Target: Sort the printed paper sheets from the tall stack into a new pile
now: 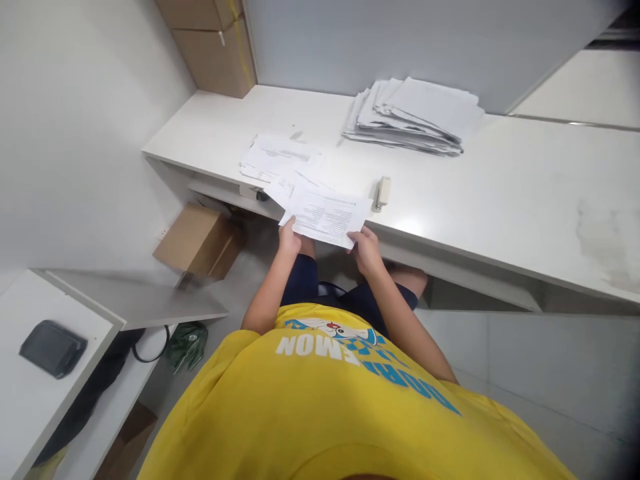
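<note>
A printed sheet of paper is held between my two hands at the desk's front edge. My left hand pinches its near left corner, thumb on top. At the near right corner, my right hand grips it the same way, with the fingers underneath. Whether it is one sheet or a few together I cannot tell. Another printed paper shows partly from beneath it. Farther back on the desk lie more printed sheets. A white stapler rests just right of the held paper.
A tall, uneven pile of papers sits on the white desk near the back panel. Cardboard boxes stand at the back left corner, and another box is below. A black device lies on a side cabinet.
</note>
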Available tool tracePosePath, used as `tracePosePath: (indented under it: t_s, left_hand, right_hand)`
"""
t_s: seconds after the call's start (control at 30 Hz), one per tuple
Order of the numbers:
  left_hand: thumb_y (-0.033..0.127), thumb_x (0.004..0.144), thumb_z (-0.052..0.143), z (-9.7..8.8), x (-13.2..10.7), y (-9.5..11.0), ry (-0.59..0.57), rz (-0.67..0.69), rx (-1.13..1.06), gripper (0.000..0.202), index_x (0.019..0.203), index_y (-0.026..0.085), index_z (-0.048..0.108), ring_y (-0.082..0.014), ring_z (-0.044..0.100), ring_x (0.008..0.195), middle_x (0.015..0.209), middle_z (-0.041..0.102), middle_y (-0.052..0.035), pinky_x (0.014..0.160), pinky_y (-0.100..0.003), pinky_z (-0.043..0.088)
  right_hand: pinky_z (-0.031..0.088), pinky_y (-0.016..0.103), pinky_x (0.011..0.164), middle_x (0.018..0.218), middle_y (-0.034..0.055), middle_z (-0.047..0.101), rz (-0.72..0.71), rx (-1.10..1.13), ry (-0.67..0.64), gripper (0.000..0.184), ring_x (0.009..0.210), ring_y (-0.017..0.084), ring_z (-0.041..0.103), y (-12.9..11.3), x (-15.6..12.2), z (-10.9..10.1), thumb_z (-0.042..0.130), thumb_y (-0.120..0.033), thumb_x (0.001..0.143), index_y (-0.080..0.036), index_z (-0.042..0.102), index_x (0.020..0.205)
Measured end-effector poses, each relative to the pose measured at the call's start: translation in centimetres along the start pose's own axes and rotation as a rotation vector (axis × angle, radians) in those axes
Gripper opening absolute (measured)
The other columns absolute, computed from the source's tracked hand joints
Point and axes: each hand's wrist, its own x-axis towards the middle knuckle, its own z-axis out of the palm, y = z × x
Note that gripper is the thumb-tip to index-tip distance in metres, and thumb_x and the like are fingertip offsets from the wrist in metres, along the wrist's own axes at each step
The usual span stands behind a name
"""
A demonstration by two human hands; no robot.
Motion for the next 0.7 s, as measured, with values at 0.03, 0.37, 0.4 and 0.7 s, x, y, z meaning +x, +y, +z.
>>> tracePosePath:
  t_s: [0.03, 0.37, 0.4, 0.7]
  left_hand:
    - [0.014, 0.088, 0.060, 0.2, 0.2, -0.1, 0.018, -0.006, 0.013, 0.022, 0.107, 0.007, 0.069, -0.0222, 0.068, 0.114, 0.112, 0.074, -0.0141, 0.102, -0.033, 0.051]
    - [0.035, 0.099, 0.054, 0.9, 1.7, 1.7, -0.090, 0.136, 0.081, 0.035, 0.120, 0.009, 0.066, -0.0214, 0.067, 0.116, 0.123, 0.071, -0.0152, 0.101, -0.033, 0.052]
    - [0.032, 0.099, 0.054, 0.9, 1.7, 1.9, -0.090, 0.144, 0.092, 0.035, 0.122, 0.008, 0.064, -0.0216, 0.067, 0.115, 0.124, 0.070, -0.0157, 0.102, -0.033, 0.052]
    - [0.040, 0.100, 0.049, -0.6, -2.0, 1.3, -0.179, 0.267, 0.114, 0.041, 0.125, 0.012, 0.066, -0.0225, 0.060, 0.128, 0.131, 0.067, -0.0140, 0.109, -0.032, 0.046]
  right_hand:
    - [0.033, 0.023, 0.045, 0.083, 0.0026, 0.070, -0.016, -0.019, 0.000, 0.033, 0.054, 0.010, 0.046, -0.2, -0.2, -0.5, 0.060, -0.033, 0.062, -0.018, 0.064, 0.091]
    - [0.036, 0.024, 0.044, 0.073, 0.0007, 0.068, 0.015, 0.080, 0.035, 0.026, 0.055, 0.012, 0.048, -0.2, 0.2, 0.5, 0.058, -0.031, 0.062, -0.020, 0.060, 0.085]
    - [0.039, 0.025, 0.046, 0.074, 0.0007, 0.068, 0.036, 0.103, 0.029, 0.025, 0.056, 0.013, 0.050, 0.0, 0.2, 0.8, 0.057, -0.030, 0.063, -0.020, 0.060, 0.086]
    - [0.054, 0.031, 0.065, 0.094, 0.0030, 0.075, 0.147, 0.326, 0.074, 0.028, 0.084, 0.021, 0.067, 1.7, -1.6, 2.4, 0.056, -0.022, 0.065, -0.019, 0.063, 0.091]
